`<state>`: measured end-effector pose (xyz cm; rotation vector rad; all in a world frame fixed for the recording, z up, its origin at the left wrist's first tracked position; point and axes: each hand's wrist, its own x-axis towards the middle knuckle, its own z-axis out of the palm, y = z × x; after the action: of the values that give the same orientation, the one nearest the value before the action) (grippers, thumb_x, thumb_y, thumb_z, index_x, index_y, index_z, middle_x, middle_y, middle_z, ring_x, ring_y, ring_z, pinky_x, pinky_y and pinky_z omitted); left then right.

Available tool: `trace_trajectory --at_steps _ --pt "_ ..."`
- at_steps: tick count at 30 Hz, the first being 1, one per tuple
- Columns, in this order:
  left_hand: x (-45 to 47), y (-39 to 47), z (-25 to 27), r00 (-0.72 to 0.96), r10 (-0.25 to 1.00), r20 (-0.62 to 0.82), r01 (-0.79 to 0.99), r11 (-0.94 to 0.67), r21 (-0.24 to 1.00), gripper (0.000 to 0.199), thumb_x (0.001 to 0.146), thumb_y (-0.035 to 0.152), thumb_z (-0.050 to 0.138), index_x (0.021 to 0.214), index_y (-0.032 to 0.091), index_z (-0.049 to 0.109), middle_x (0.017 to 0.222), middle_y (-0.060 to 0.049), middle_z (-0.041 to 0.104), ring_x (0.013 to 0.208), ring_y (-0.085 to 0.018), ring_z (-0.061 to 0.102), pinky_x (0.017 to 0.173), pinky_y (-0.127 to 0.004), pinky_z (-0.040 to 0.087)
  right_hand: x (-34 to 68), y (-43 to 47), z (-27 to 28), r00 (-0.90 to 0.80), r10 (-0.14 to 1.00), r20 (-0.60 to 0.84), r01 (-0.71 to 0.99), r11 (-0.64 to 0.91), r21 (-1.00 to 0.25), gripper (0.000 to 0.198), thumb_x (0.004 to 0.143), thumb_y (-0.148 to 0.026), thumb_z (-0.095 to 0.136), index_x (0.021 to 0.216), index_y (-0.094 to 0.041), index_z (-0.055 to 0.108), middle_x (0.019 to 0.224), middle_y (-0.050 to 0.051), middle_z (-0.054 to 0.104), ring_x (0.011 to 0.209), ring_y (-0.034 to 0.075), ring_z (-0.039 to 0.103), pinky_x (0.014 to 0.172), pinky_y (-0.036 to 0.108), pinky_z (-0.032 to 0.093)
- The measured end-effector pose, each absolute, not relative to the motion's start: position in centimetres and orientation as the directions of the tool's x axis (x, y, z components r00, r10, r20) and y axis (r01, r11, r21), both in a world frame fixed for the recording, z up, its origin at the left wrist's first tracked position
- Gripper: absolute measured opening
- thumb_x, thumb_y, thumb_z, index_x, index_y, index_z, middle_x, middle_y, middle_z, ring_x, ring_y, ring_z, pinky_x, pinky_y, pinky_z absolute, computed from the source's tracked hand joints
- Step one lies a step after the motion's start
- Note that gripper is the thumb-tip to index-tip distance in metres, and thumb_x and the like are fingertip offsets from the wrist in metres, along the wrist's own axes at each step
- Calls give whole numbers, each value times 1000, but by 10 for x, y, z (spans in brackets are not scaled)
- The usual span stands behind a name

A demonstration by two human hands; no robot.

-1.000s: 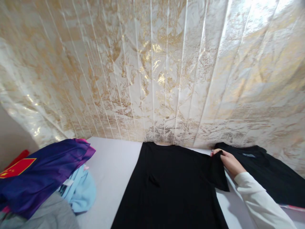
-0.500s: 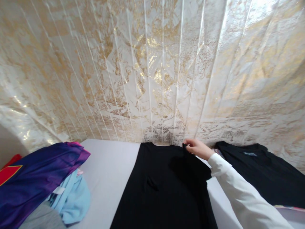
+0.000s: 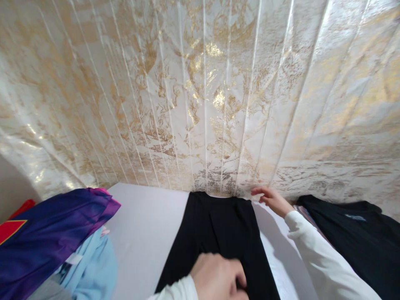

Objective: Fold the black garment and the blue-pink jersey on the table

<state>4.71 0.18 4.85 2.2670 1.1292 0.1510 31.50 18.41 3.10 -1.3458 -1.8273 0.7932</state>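
A black garment [image 3: 228, 225], apparently a shirt, lies lengthwise on the white surface, its top edge near the wall. My left hand [image 3: 218, 275] is over its lower middle, blurred, with curled fingers partly cut off by the bottom of the view. Whether it grips the cloth cannot be made out. Just right of the garment's upper right corner, my right hand [image 3: 273, 201] is held open and apart from the cloth, fingers loosely bent.
On the left lie a purple garment [image 3: 62, 225] and a light blue cloth [image 3: 96, 266]. Another black garment [image 3: 350, 233] lies on the right, partly behind my right sleeve. White surface [image 3: 140, 225] shows left of the middle garment. Gold-patterned wall covering [image 3: 200, 104] rises behind.
My right hand has let go of the garment's upper right edge and moved right. The garment's right side is now folded inward, with a straighter edge. My left hand has come into view.
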Motion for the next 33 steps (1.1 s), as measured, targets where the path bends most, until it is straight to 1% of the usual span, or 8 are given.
trace_trajectory --at_steps 1,2,6,12,18,23,26,33 --pt "46 24 52 446 894 -35 805 -384 451 14 83 27 65 96 21 62 82 1 63 78 -17 61 77 -34 49 319 182 26 -189 958 214 525 283 -803 41 57 -13 43 91 -21 66 93 3 71 63 15 60 64 32 50" --pt "45 45 55 336 941 42 856 -323 403 18 82 23 64 100 20 61 91 -2 63 88 -20 60 82 -35 46 320 181 21 -191 953 236 527 302 -794 42 57 -14 44 91 -21 66 95 3 71 66 16 61 70 34 50" --pt "47 105 49 170 973 154 923 -212 321 19 84 23 61 99 12 59 103 -10 59 103 -27 53 87 -42 41 306 182 -2 -222 932 288 517 362 -776 40 60 -16 44 94 -21 66 93 3 71 79 19 63 79 36 49" --pt "56 119 21 161 968 192 907 -221 359 10 84 24 59 76 19 55 86 -4 61 91 -22 56 78 -32 40 305 195 -22 -228 925 304 530 379 -758 38 66 -17 43 98 -19 62 86 3 68 85 19 62 81 36 47" --pt "49 120 30 125 975 182 873 -195 448 4 91 22 47 88 22 48 71 4 61 71 -14 61 64 -23 39 308 194 -23 -264 917 299 554 398 -732 31 73 -26 48 101 -18 59 89 4 66 84 20 62 75 33 48" --pt "39 125 37 77 987 139 903 -128 411 5 85 21 53 87 24 49 72 4 64 74 -15 63 63 -23 39 301 195 -25 -265 917 298 621 399 -675 20 76 -29 49 90 -19 59 79 3 65 74 19 61 70 33 48" --pt "36 126 31 52 995 83 935 -78 346 6 79 20 57 81 23 53 76 1 66 77 -21 65 65 -27 40 298 197 -28 -250 914 321 677 402 -617 15 75 -26 50 86 -20 59 83 4 66 80 20 60 75 34 46" --pt "35 124 29 102 994 25 945 -105 311 11 80 22 58 91 26 56 88 0 68 86 -22 65 71 -29 43 294 191 -20 -248 890 383 765 423 -486 15 74 -17 49 84 -21 59 85 4 63 88 22 55 81 34 43"
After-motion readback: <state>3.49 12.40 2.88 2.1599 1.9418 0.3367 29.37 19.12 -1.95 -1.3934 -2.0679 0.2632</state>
